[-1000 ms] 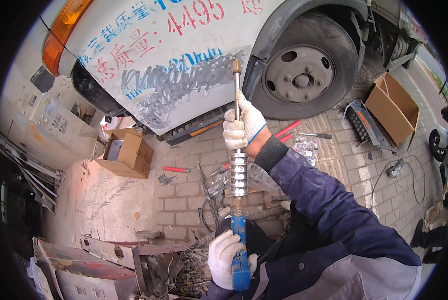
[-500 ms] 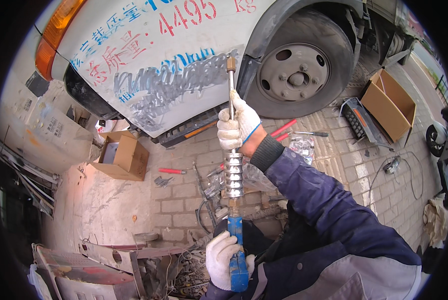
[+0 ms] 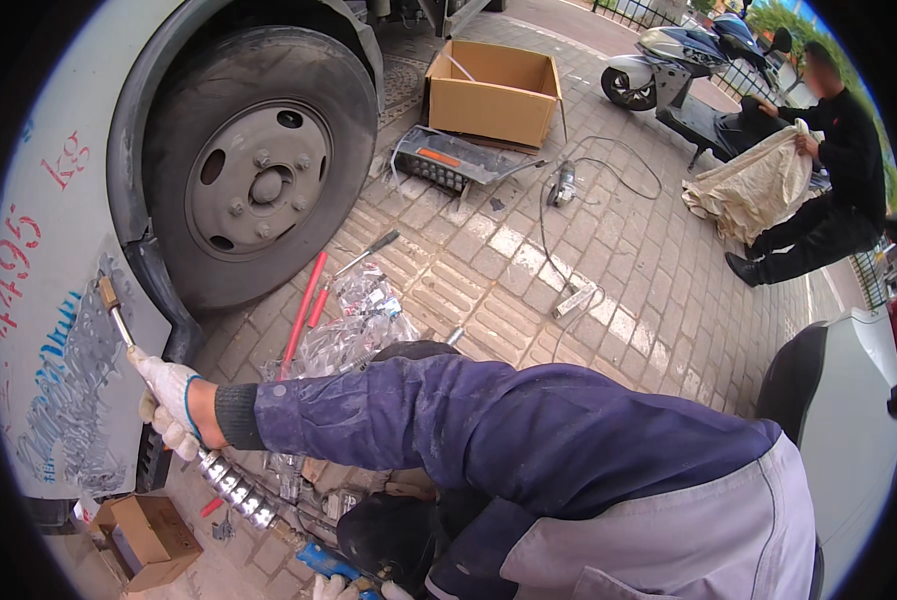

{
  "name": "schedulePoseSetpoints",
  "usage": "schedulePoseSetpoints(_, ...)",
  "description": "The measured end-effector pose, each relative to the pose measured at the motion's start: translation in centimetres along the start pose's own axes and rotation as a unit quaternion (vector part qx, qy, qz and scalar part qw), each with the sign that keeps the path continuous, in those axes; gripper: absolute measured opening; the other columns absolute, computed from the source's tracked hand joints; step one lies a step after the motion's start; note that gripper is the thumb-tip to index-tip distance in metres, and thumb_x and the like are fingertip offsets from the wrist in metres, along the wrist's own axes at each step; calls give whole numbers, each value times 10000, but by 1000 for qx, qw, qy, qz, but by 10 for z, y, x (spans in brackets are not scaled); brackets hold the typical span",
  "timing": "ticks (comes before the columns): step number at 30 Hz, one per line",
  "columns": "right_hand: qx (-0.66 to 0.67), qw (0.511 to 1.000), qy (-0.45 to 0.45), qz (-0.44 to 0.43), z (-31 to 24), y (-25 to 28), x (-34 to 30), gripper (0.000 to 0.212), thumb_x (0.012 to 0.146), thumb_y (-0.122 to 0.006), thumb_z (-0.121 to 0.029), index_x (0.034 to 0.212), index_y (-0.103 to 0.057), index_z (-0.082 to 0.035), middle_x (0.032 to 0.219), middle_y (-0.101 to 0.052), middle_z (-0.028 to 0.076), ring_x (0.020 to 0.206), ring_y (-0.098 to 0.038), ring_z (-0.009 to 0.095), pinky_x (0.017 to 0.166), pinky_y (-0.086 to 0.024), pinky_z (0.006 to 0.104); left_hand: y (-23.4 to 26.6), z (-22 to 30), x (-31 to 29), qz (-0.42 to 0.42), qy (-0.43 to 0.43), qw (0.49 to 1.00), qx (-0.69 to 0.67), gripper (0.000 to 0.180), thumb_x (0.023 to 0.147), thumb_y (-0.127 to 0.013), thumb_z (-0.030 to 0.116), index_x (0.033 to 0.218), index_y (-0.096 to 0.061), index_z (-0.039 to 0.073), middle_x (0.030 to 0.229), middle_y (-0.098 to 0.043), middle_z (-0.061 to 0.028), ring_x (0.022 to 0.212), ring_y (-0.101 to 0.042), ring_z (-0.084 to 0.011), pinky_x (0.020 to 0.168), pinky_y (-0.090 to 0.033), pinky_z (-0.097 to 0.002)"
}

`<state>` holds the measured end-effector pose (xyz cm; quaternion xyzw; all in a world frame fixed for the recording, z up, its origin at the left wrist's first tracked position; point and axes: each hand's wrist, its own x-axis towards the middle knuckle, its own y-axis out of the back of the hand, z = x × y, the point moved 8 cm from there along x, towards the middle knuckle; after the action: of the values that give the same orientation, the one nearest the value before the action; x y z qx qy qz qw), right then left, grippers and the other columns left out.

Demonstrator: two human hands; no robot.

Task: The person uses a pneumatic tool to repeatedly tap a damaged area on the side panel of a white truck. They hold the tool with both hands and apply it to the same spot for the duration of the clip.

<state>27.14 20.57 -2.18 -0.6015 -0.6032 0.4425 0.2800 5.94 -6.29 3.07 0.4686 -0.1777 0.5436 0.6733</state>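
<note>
My right hand (image 3: 176, 402), in a white glove, is wrapped round the rod of a slide hammer (image 3: 237, 490). The tool has a ribbed chrome weight, a brass-coloured tip and a blue handle. Its tip overlaps the grey-smeared part of the white truck panel (image 3: 89, 400); I cannot tell whether it touches. At the lower edge, my gloved left hand (image 3: 335, 588) is closed at the blue handle, partly cut off by the picture's rim.
Beside the panel stands the truck wheel (image 3: 259, 180). Red-handled tools (image 3: 304, 310) and plastic bags (image 3: 354, 330) lie nearby. Farther off are a cardboard box (image 3: 494, 95), a lamp unit (image 3: 439, 160) and a corded grinder (image 3: 563, 185). Another person (image 3: 839, 150) holds a beige cloth beside a scooter.
The view has swung right, bringing the other person and the scooter into fuller sight. Both hands and the slide hammer now appear at the lower left, the tool tilted. Both hands keep hold.
</note>
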Motion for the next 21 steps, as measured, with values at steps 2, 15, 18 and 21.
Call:
schedulePoseSetpoints(2,-11,1000,-3,-3,1,0,3,840,952,-420,-988,776,-489,-169,580,-286,-73,417,-267,79,412,-203,303,-2,1,-1,-49,-8,999,21,402,981,-844,355,1020,-700,-18,1106,-742,-221,1095,-723,-447,1013,-588,-570)
schedulePoseSetpoints(15,-40,999,15,0,1,4,15,890,946,-367,-1005,879,-519,-131,581,-326,-28,425,-301,144,456,-269,377,-5,3,-3,-151,-38,987,39,332,973,-824,196,1162,-679,-35,1203,-705,-232,1192,-685,-460,1080,-551,-581)
schedulePoseSetpoints(18,-64,997,31,24,-2,6,15,888,958,-374,-992,886,-527,-121,585,-332,-26,425,-324,148,451,-292,377,-5,3,-4,-127,-43,991,30,343,976,-824,202,1169,-679,-42,1210,-707,-237,1187,-688,-462,1076,-552,-582)
schedulePoseSetpoints(21,-64,997,29,37,-2,6,12,888,960,-388,-988,898,-535,-114,589,-334,-27,430,-340,146,445,-302,376,-5,2,-7,-94,-49,994,20,355,979,-824,208,1176,-679,-48,1217,-709,-243,1183,-691,-464,1072,-553,-582)
